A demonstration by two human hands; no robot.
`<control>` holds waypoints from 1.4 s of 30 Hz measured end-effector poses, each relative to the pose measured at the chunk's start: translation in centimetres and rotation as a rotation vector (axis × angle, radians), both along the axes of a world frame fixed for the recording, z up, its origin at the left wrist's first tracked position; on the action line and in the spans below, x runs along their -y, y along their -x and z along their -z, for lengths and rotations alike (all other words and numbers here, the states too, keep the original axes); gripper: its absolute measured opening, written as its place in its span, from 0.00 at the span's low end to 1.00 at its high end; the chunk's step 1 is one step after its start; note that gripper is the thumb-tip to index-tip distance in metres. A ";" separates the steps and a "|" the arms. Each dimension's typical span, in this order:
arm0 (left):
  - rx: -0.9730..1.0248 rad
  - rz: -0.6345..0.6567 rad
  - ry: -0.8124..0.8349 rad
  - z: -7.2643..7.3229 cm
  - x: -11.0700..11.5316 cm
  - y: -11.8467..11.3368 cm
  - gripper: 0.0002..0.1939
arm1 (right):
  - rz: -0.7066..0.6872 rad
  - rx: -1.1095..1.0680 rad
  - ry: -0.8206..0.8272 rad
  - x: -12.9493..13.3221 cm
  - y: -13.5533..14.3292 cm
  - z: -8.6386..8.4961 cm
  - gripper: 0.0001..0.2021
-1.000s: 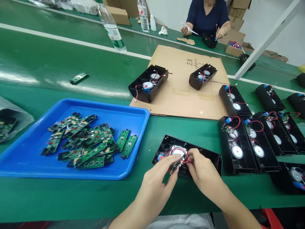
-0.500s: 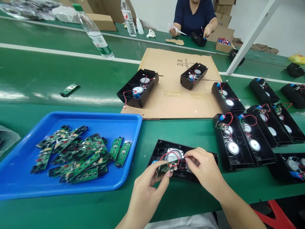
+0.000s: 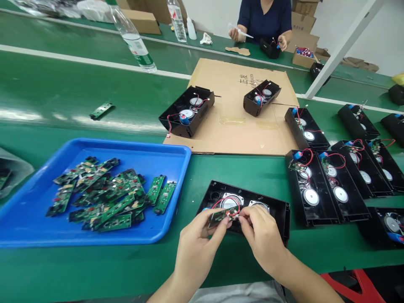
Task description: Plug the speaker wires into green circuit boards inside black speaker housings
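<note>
Between its thumb and fingers, my left hand (image 3: 200, 240) grips a small green circuit board (image 3: 221, 215), tilted above a black speaker housing (image 3: 277, 216). Red wires (image 3: 217, 203) loop from the board's end over a round speaker driver (image 3: 232, 201). Close to that end, my right hand (image 3: 263, 235) pinches a small white wire connector (image 3: 237, 216), its tip partly hidden by the fingers. A second round driver (image 3: 259, 205) shows behind the right hand. The housing lies open side up on the green bench, its near side partly covered by both hands.
A blue tray (image 3: 178, 198) of loose circuit boards stands at left. One board (image 3: 101, 110) lies beyond it. Two housings sit on a cardboard sheet (image 3: 233, 134); several more housings (image 3: 328, 185) stand at right. A plastic bottle (image 3: 135, 44) stands behind. A co-worker (image 3: 265, 21) handles another housing across the bench.
My right hand has moved left and slightly down, bringing the pinched connector up to the board's end. My left hand keeps its grip on the board. The whole view has shifted slightly.
</note>
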State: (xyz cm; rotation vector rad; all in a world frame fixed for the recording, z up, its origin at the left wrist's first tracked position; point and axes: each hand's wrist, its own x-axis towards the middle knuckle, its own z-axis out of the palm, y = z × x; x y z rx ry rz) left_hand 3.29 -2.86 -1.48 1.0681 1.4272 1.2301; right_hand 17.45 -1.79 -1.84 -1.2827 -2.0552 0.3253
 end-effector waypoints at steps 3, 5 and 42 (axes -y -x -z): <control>-0.035 -0.033 -0.055 0.5 0.2 -0.4 0.03 | 0.057 -0.052 -0.050 0.3 0.3 0.4 0.10; -0.102 -0.048 -0.112 0.7 0.3 -0.7 0.02 | 0.097 -0.082 -0.068 0.3 0.3 0.6 0.09; -0.300 0.391 -0.320 -0.4 -1.5 1.7 0.07 | -0.144 0.073 0.307 -1.3 -1.8 -0.5 0.10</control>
